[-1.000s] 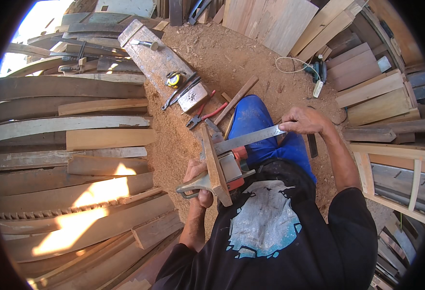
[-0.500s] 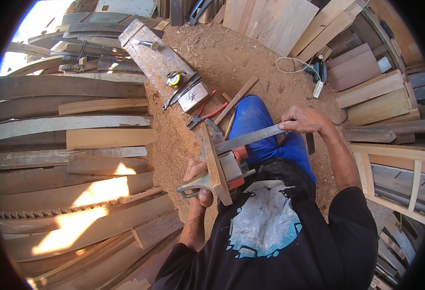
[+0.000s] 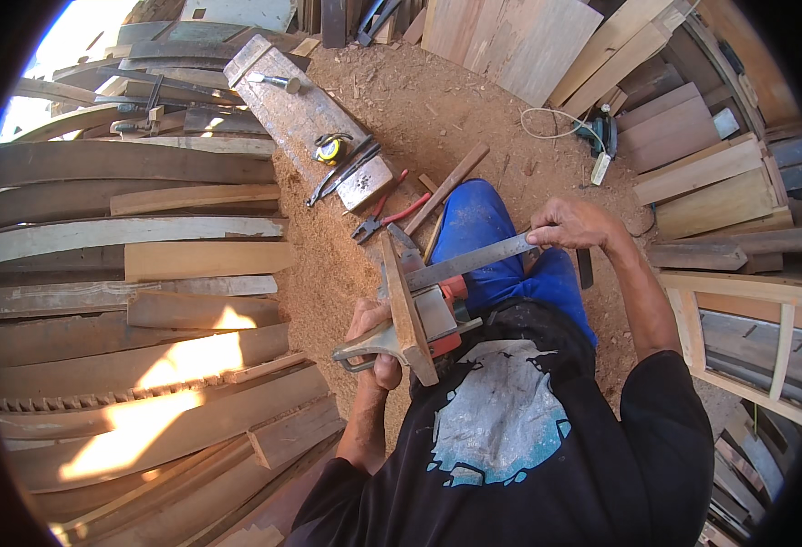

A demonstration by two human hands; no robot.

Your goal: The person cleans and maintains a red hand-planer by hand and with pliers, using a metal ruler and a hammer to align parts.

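Note:
My left hand (image 3: 371, 321) is closed around the grey end of a red-and-grey power tool (image 3: 444, 345) in front of my belly. Its flat metal face is turned up; the exact kind is unclear. Across this face stands a narrow wooden strip (image 3: 404, 310), close to the left fingers. From beside the strip, a flat metal blade like a steel rule (image 3: 474, 261) runs up to the right over my blue-trousered thigh. Its far end is pinched in my right hand (image 3: 567, 224). A dark bar (image 3: 585, 270) sticks out below that hand, partly hidden.
Ahead lies a plank (image 3: 305, 114) bearing a hammer (image 3: 278, 83), a tape measure (image 3: 331, 149) and dark tools. Red-handled pliers (image 3: 390, 217) rest beside it on sawdust. Stacked boards (image 3: 127, 164) fill the left. At right are more boards, a green corded tool (image 3: 597, 137) and a wooden frame (image 3: 738, 287).

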